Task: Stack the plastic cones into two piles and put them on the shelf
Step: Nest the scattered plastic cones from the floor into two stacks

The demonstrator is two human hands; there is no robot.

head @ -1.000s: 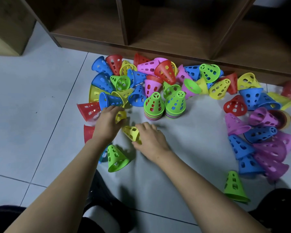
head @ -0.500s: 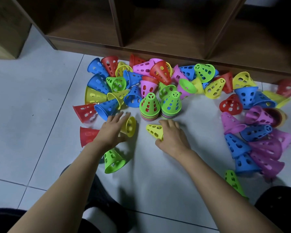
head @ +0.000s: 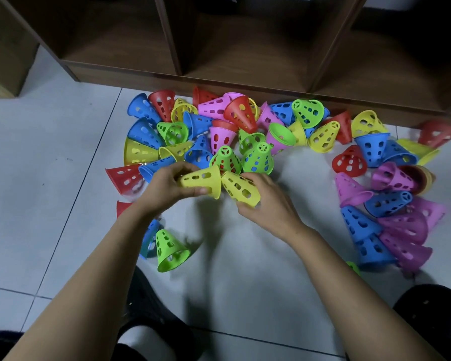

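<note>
Off the floor now, left hand (head: 163,188) grips one yellow cone (head: 202,179); right hand (head: 271,204) grips a second yellow cone (head: 240,187).

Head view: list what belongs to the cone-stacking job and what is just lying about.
Job: left hand gripping yellow perforated plastic cone; right hand gripping second yellow cone; left green-topped cone stack; right green-topped cone stack; scattered loose coloured cones; brown wooden shelf.
Lying about: separate wooden cabinet at far left; grey floor tiles.

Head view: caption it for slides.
Left hand grips one yellow cone, right hand a second yellow cone, near two green-topped stacks.
</note>
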